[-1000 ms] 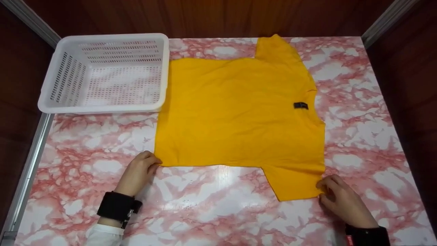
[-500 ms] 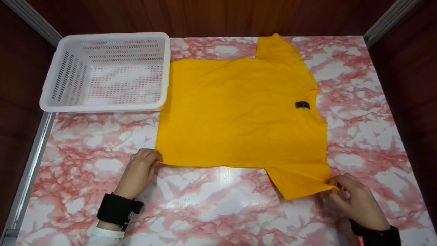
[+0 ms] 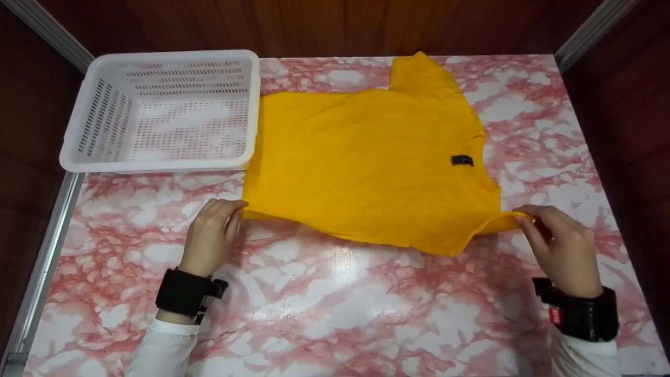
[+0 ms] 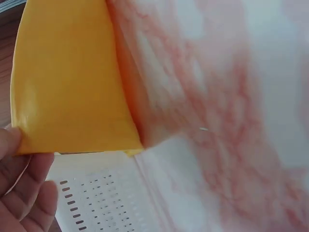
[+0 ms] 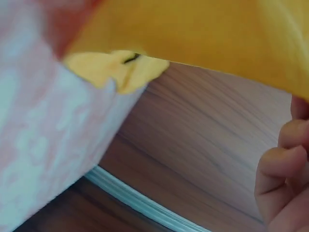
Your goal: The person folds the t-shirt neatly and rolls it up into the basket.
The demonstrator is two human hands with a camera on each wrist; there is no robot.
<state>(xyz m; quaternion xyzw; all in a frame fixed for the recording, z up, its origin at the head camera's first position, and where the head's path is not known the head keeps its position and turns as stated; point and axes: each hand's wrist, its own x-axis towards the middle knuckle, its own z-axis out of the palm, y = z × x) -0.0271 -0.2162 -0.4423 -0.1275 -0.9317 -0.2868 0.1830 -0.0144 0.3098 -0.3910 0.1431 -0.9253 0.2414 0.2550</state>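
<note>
Beside a white perforated basket (image 3: 157, 167) at far left, pinches the near hem corner of a yellow T-shirt (image 3: 361, 167) with the left hand (image 3: 212, 235). Keeps a narrow grip there, with only a thin edge of cloth between thumb and fingers; in the left wrist view, presses a thumb to the fabric and curls the other fingers just beside the hem. Wears a black band (image 3: 183, 294) on that wrist. In the middle, spread over a pink-and-white marbled table (image 3: 335, 309), with hem to the left, near edge lifted, and collar and dark label (image 3: 462, 160) towards the right: the same shirt. At right, well apart from the other grip, pinches the raised edge of the near shirt sleeve with the right hand (image 3: 562, 248), thumb and forefinger almost meeting on cloth. In the right wrist view, cut off by the border at the very pinch, so cannot tell more there.
</note>
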